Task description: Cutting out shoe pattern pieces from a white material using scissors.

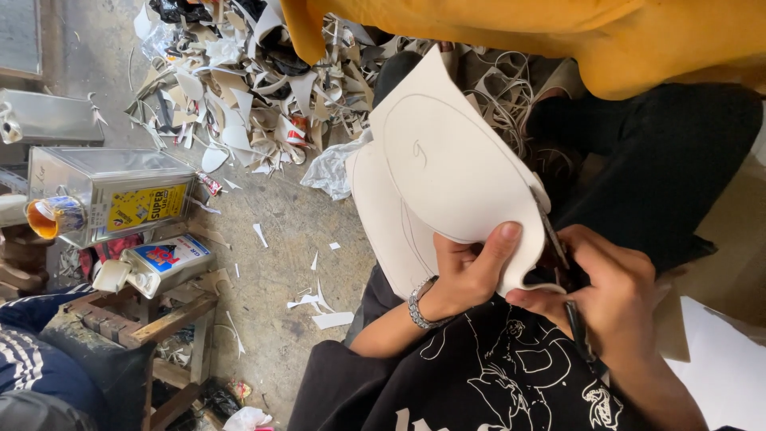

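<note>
My left hand [467,271], with a beaded bracelet on the wrist, grips the lower edge of a white sheet [447,168], thumb on top. A pencilled curve and a small mark are drawn on the sheet. A second white piece [379,211] lies behind it. My right hand [610,299] is closed on dark-handled scissors [554,247], whose blades sit at the sheet's right edge along the drawn line. Both hands are above my lap, over a black printed shirt [495,375].
Several metal tins [112,195] stand on a wooden stool [171,315] at the left. A heap of white and grey offcuts [247,88] covers the concrete floor. A yellow cloth [558,32] hangs at the top. A person's striped dark-blue sleeve [32,359] is at the bottom left.
</note>
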